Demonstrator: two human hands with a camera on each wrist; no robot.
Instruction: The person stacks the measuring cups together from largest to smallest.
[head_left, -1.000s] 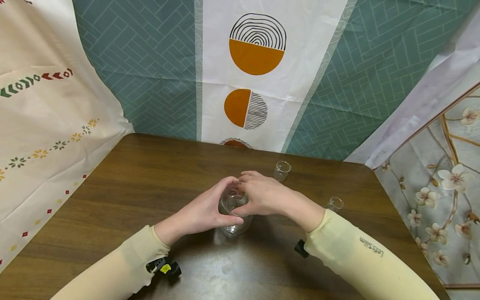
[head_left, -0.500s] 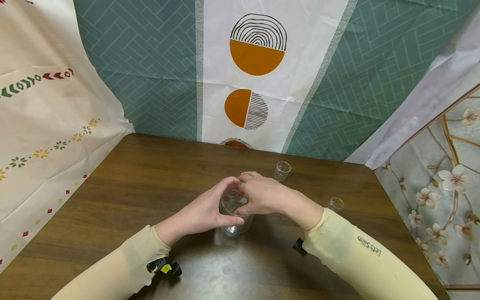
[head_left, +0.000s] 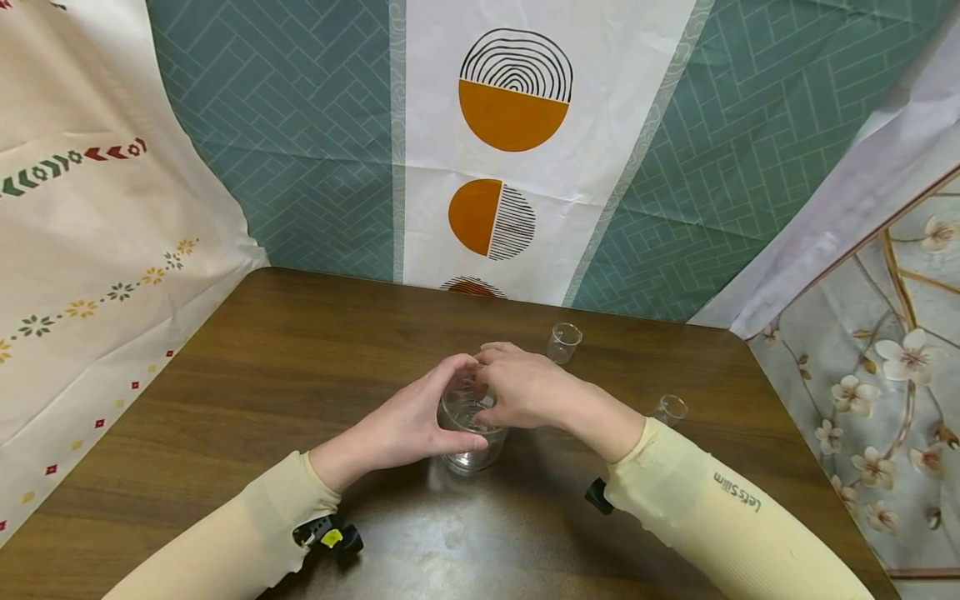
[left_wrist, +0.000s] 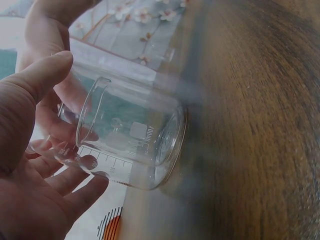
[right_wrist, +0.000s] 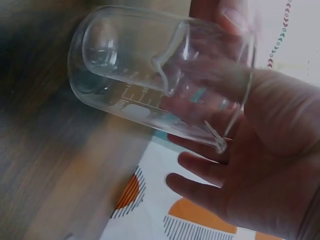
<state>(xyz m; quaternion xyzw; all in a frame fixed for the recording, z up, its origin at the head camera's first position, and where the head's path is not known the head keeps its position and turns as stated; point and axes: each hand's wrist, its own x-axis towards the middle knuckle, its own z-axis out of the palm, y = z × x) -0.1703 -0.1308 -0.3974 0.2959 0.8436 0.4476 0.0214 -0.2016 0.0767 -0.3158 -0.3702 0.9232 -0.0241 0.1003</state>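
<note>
A large clear glass beaker point(head_left: 468, 460) stands upright on the table in the head view. Nested inside is a smaller glass beaker point(left_wrist: 125, 125), its rim below the outer one; both wrist views show the two walls. My left hand point(head_left: 405, 421) grips the large beaker near its top, thumb across the near side and fingers behind. From the right, my right hand point(head_left: 532, 387) arches over the mouth. Its thumb reaches inside to the smaller beaker's rim, while its other fingers extend past the far side. Whether they pinch the smaller beaker I cannot tell.
Two small glass beakers stand to the right: one point(head_left: 562, 343) behind my right hand, another point(head_left: 670, 408) partly hidden by my right forearm. The wooden table point(head_left: 315, 350) ends at patterned cloths at the back and sides.
The right thumb has drawn back slightly to the right inside the large beaker's mouth. Left hand and large beaker stay in place.
</note>
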